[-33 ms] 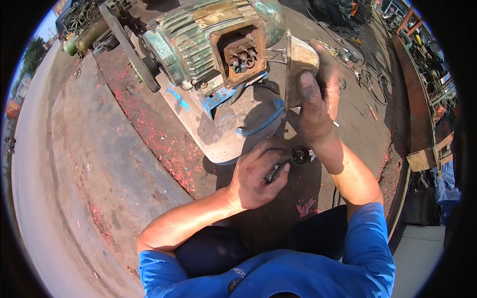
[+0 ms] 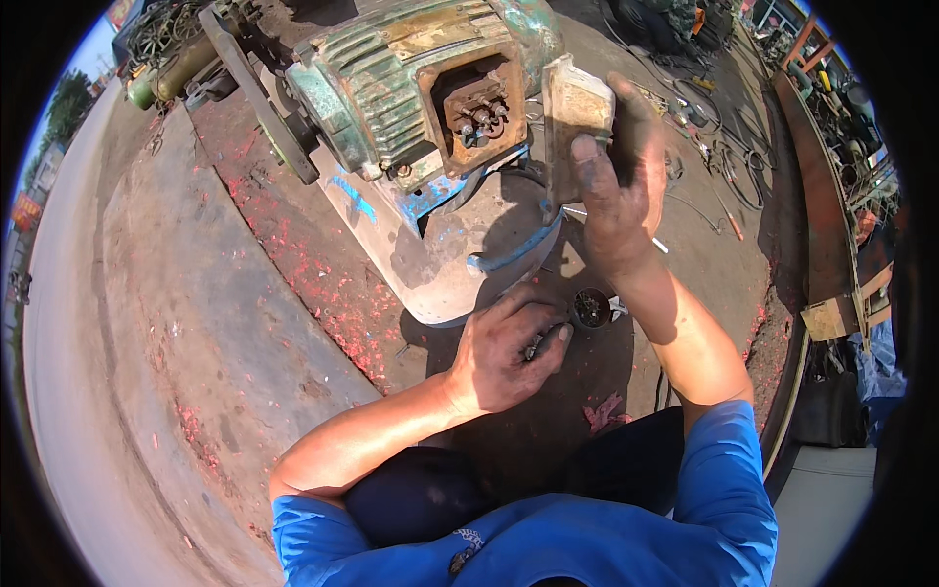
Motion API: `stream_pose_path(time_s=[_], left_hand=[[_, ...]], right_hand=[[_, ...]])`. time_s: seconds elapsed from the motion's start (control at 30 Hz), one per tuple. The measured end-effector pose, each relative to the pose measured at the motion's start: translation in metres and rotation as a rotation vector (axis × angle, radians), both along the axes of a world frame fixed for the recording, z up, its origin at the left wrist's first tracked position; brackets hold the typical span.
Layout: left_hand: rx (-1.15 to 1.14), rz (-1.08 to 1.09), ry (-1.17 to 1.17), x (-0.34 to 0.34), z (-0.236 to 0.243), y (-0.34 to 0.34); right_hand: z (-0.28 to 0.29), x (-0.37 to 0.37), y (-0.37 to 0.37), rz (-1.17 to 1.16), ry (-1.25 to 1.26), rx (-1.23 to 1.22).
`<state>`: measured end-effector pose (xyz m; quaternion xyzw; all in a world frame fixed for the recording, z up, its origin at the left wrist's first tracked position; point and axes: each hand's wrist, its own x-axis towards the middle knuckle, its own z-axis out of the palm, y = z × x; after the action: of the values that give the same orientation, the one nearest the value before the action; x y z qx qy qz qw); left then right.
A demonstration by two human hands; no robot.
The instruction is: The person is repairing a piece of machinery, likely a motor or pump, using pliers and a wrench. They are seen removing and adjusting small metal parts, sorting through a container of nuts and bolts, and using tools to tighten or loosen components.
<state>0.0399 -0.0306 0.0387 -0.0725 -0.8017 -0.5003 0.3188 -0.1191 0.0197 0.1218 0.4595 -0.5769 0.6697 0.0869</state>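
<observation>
A green, worn electric motor [image 2: 377, 93] stands on a pale base with blue paint. Its square terminal box [image 2: 476, 122] is uncovered and shows studs and wires inside. My right hand [image 2: 626, 181] grips a dirty cream terminal box cover [image 2: 577, 98], held upright just right of that box and apart from it. A thin white stick [image 2: 660, 246] pokes out by the same hand. Lower down, my left hand [image 2: 511, 347] is curled closed around small metal pieces, perhaps screws, mostly hidden by the fingers. Beside it sits a small round container [image 2: 591, 307] with small dark parts inside.
A pulley wheel [image 2: 256, 93] is at the motor's left end. Cables and tools [image 2: 724, 157] lie on the ground at the right, before a rusty metal panel [image 2: 820, 196]. Red scraps [image 2: 333, 313] litter the ground at left. Another person [image 2: 650, 20] is partly visible at the top.
My right hand has brought the cover slightly left, closer to the terminal box, and turned it a little. My left hand stays nearly in place, still closed.
</observation>
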Motion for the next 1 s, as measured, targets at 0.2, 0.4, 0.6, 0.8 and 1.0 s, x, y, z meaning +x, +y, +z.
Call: stream_pose_path(time_s=[0.2, 0.4, 0.6, 0.8, 1.0], left_hand=[[0.003, 0.121, 0.082, 0.006, 0.016, -0.004], [-0.089, 0.217, 0.206, 0.007, 0.019, -0.015], [-0.288, 0.330, 0.243, 0.010, 0.029, -0.029], [-0.523, 0.548, 0.368, 0.010, 0.056, -0.056], [-0.586, 0.612, 0.389, 0.036, 0.065, -0.054]], right_hand=[[0.001, 0.014, -0.061, -0.448, 0.342, 0.146], [-0.025, 0.007, -0.071, -0.507, 0.485, 0.065], [-0.034, 0.011, -0.073, -0.509, 0.483, 0.067], [-0.009, -0.006, -0.029, -0.469, 0.497, 0.018], [0.051, 0.008, -0.065, -0.513, 0.672, -0.070]])
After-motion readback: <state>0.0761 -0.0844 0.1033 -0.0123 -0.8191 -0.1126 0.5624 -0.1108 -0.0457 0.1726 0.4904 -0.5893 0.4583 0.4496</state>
